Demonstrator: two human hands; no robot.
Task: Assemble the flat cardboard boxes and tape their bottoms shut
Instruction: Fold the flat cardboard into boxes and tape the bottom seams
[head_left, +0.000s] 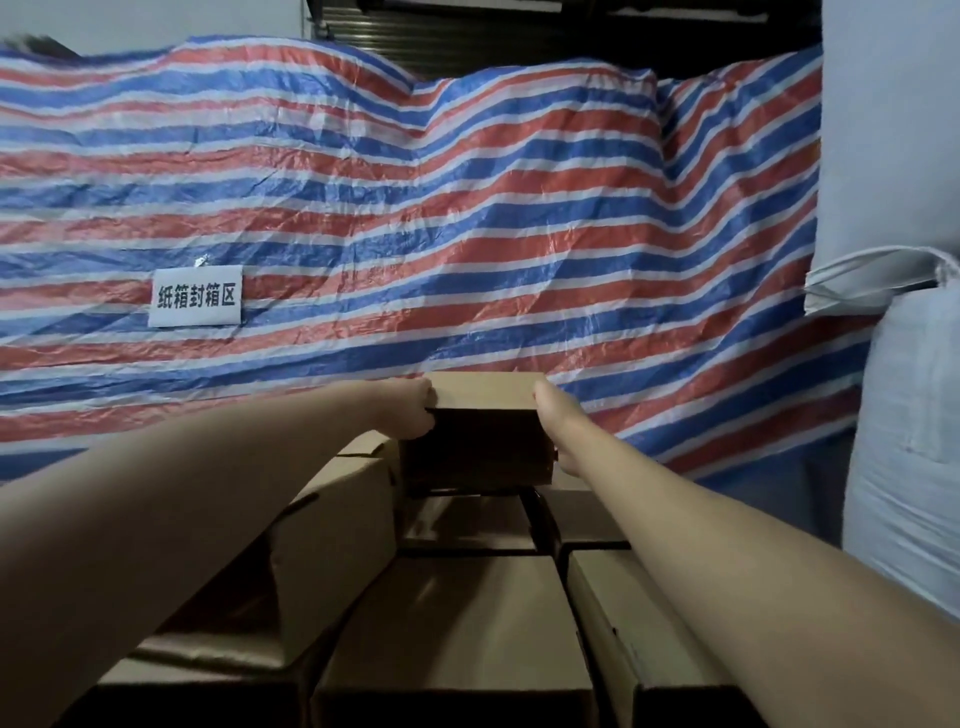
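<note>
Your left hand (410, 410) and right hand (553, 415) clamp small assembled box (485, 415) by opposite sides, fingers curled on edges. Likely light, empty; walls crushable, so squeeze gently near corners.

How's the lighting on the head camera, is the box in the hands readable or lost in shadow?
Head view: dim overall; the held box has a lit top but its near face is almost black. Left hand and right hand are soft-edged. Tarp is brighter, with mild wide-angle bending at the frame edges.
</note>
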